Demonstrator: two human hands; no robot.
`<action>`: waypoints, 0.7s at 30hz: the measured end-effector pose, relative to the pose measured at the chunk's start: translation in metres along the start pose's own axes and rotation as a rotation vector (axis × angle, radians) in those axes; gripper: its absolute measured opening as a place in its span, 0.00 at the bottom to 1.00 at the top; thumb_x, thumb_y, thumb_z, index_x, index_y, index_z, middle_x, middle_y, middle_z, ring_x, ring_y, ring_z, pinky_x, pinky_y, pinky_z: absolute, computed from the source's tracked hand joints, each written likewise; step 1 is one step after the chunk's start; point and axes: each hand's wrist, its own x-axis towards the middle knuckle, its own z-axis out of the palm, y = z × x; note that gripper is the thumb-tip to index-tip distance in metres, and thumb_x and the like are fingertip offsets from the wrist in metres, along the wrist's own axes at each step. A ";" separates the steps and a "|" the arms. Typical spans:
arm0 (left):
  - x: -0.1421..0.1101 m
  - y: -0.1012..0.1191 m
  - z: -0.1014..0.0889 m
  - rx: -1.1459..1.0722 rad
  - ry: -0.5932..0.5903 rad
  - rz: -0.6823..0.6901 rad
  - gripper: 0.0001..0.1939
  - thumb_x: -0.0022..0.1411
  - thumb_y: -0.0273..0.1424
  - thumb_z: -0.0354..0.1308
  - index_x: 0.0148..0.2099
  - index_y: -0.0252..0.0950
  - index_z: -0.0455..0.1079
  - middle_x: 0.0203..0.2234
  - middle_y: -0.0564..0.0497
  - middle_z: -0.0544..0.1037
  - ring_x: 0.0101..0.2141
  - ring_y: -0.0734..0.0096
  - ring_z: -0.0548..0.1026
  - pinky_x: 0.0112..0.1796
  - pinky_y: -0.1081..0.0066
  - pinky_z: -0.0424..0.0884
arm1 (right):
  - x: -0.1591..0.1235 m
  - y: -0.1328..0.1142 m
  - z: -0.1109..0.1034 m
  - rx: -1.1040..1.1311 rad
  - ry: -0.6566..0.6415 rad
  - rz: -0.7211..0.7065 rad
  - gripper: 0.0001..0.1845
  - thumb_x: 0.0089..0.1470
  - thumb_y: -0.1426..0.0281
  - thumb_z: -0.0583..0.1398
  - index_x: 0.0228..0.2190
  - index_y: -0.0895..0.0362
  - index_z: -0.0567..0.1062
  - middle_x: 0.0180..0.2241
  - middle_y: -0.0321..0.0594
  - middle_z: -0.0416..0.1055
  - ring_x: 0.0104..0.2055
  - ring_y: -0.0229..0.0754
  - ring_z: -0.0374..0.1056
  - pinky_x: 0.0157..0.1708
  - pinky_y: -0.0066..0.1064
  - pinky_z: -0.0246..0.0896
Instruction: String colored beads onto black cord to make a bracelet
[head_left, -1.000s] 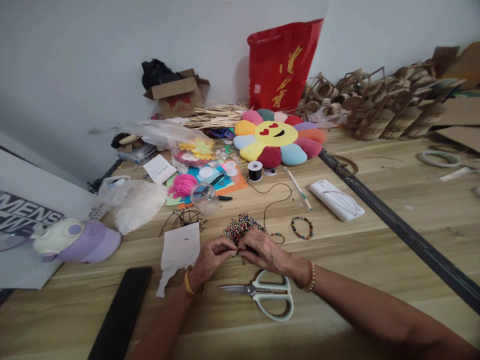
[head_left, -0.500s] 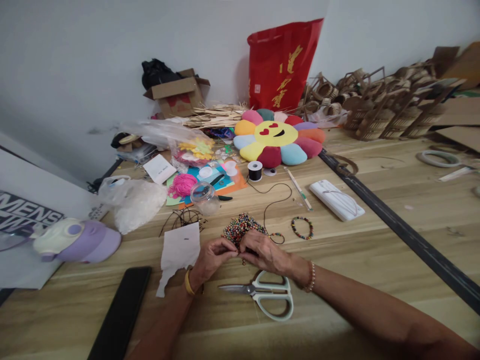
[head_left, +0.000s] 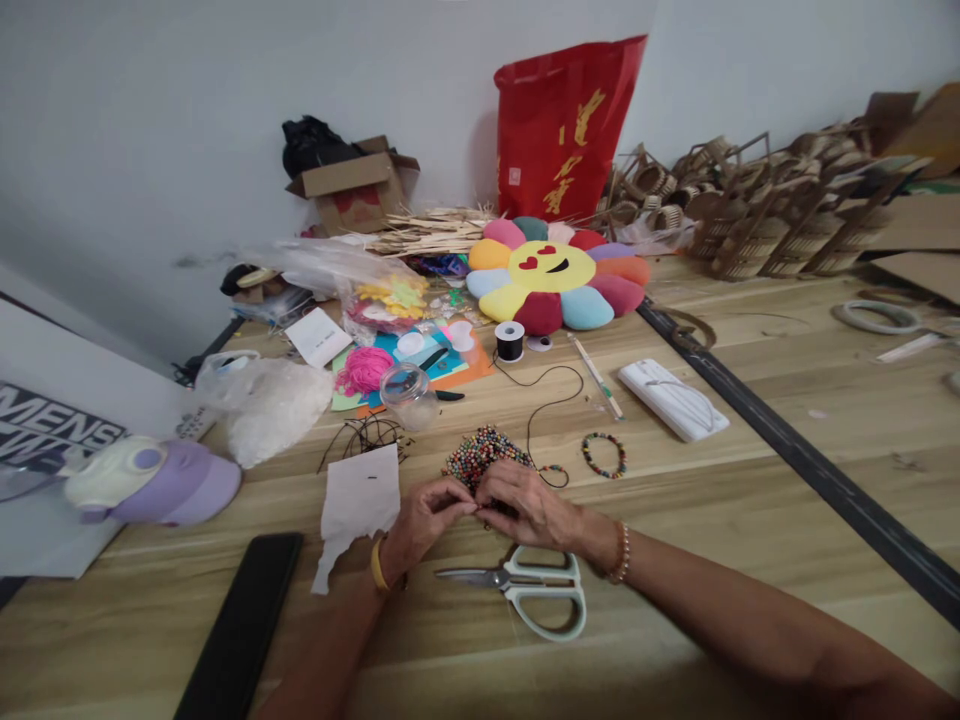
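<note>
My left hand (head_left: 429,515) and my right hand (head_left: 527,503) meet fingertip to fingertip over the table, both closed in a pinch. Whatever sits between the fingertips is too small to make out. Just beyond them lies a heap of small multicoloured beads (head_left: 484,447), partly covered by my right hand. A black cord (head_left: 530,412) runs from a spool (head_left: 510,342) to a short row of beads (head_left: 553,470) by my right knuckles. To the right rests a finished-looking bead bracelet (head_left: 604,455). Scissors (head_left: 536,582) with pale handles lie below my hands.
Left of my hands are a torn white paper (head_left: 360,500), a black phone-like slab (head_left: 240,625) and a purple-white cap (head_left: 161,480). Farther back stand a clear jar (head_left: 409,398), pink yarn (head_left: 365,371), a flower cushion (head_left: 559,275) and a white power bank (head_left: 673,400).
Both hands stay pinched together in nearly the same place. My right fingers have shifted very slightly, and the few beads seen hanging below them are now mostly hidden.
</note>
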 end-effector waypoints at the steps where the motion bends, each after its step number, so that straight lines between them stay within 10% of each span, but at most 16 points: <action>1: 0.000 -0.001 0.000 0.005 0.001 0.001 0.12 0.52 0.37 0.66 0.27 0.32 0.74 0.25 0.49 0.78 0.28 0.70 0.73 0.33 0.72 0.69 | 0.000 -0.001 -0.001 -0.018 0.004 -0.003 0.03 0.59 0.73 0.55 0.31 0.57 0.67 0.29 0.41 0.67 0.33 0.42 0.62 0.35 0.32 0.59; 21: 0.000 0.006 0.002 0.059 0.044 0.020 0.11 0.53 0.36 0.64 0.27 0.33 0.72 0.23 0.50 0.76 0.27 0.71 0.71 0.31 0.73 0.69 | 0.000 0.004 0.000 -0.010 0.022 0.011 0.06 0.62 0.73 0.54 0.34 0.58 0.70 0.30 0.41 0.69 0.34 0.41 0.64 0.37 0.32 0.60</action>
